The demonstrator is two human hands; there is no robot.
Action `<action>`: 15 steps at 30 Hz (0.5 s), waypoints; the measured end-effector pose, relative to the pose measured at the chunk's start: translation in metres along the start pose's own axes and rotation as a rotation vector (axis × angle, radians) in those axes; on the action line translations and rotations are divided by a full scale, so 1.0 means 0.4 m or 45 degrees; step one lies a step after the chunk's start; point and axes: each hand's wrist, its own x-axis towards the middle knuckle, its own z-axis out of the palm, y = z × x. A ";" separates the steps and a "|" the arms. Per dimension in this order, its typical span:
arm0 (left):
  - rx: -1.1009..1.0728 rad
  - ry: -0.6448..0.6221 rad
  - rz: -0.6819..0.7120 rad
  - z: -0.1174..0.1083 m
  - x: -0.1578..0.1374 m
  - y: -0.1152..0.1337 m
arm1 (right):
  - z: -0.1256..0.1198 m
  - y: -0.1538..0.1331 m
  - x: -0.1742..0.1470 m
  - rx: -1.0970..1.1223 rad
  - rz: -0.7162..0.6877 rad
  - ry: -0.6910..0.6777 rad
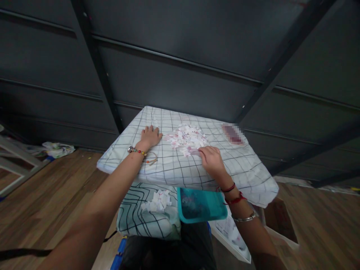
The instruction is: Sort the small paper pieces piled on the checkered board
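A loose pile of small white and pinkish paper-like pieces [187, 135] lies on the checked white cloth [174, 167] covering the table. My left hand [151, 137] rests flat on the cloth, left of the pile, fingers spread and holding nothing. At the pile's near right edge, my right hand [212, 159] is closed in a pinch on a thin pinkish translucent piece [194, 151]. Its exact kind is too small to tell. Below the table edge, a teal plastic tray [222, 213] sits over my lap with small dark or clear contents that are hard to make out.
More white pieces [159, 201] lie on a patterned cushion or cloth [132, 213] at my lap's left. A blurred dark reddish item [233, 134] is on the table's right. A white box [230, 238] and an open cardboard box [279, 221] stand low right. Dark panels [180, 88] rise behind the table.
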 end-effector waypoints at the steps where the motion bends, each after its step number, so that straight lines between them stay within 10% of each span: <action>1: 0.003 0.001 0.002 0.000 -0.001 0.000 | 0.006 0.007 0.000 -0.014 0.003 -0.003; 15: 0.006 -0.001 0.009 0.000 0.000 0.000 | 0.023 -0.005 0.013 -0.089 -0.076 -0.081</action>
